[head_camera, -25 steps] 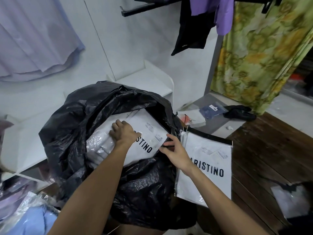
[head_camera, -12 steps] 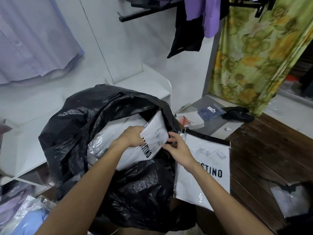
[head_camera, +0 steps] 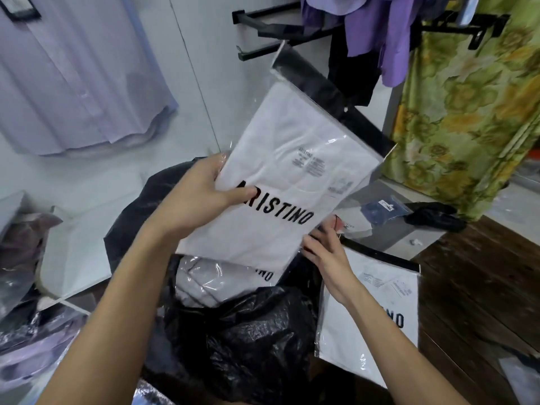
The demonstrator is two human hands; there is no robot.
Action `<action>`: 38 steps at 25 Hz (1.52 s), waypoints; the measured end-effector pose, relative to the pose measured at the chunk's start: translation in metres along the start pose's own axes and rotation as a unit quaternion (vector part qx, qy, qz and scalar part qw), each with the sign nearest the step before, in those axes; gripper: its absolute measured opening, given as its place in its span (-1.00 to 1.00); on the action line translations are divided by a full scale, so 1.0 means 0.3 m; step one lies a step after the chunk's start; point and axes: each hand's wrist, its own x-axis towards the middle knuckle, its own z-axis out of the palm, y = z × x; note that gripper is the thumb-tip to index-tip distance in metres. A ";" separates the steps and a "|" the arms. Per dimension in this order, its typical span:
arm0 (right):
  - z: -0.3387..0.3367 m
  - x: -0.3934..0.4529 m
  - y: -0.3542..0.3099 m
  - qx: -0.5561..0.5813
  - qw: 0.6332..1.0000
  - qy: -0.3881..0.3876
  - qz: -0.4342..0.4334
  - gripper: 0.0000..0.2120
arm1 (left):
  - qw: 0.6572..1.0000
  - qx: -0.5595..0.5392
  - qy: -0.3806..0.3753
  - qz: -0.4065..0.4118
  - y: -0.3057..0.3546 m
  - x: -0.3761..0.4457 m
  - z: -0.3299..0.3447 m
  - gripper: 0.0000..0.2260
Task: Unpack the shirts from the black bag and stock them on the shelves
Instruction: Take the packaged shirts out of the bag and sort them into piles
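Both hands clutch one packaged shirt point(head_camera: 295, 182) above the black bag point(head_camera: 248, 340): left hand point(head_camera: 198, 200) pinching its edge, right hand point(head_camera: 327, 249) gripping its lower corner.

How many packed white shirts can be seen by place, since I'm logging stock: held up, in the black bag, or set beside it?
Held up in both hands: 1, the lifted shirt pack
In the black bag: 1 visible, the bagged shirt; more may be hidden
Beside the bag: 1, the floor pack
Total: 3
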 end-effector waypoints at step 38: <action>-0.201 -0.057 0.145 -0.350 0.928 0.122 -0.016 -0.55 | 0.882 0.390 0.068 -0.257 -0.697 0.185 0.352 -0.43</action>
